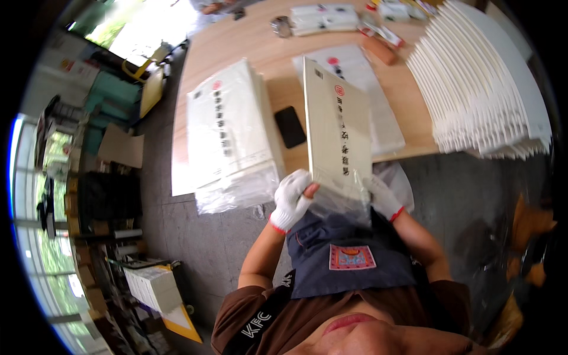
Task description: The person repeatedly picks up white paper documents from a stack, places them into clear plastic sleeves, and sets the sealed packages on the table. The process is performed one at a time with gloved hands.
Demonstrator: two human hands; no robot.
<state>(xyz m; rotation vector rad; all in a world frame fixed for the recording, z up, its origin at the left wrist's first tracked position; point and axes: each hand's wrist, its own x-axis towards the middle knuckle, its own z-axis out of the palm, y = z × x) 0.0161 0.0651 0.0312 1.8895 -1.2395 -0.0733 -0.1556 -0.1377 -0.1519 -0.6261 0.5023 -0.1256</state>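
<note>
Pale wood tops the table (236, 53), its near edge facing the person. At right stands a fanned stack of white booklets (479, 77), likely spread so that single edges can be caught. At left lies a pile of bagged booklets (234, 121), faces up, loose plastic overhanging the near edge. Between them the held packet (331, 121) — a white booklet in clear plastic — tilts over the near edge, partly covering a flat bag (387, 130) on the wood. The gloved left hand (291, 200) grasps the packet's near left corner, presumably to steady it. The gloved right hand (383, 200) sits at the near right side; its fingers are hidden, grip cannot be told. Smallest noted: a black phone (290, 127), flat between pile and packet. Room for moving — bare wood between flat bag and fanned stack, tighter strips beside the phone.
</note>
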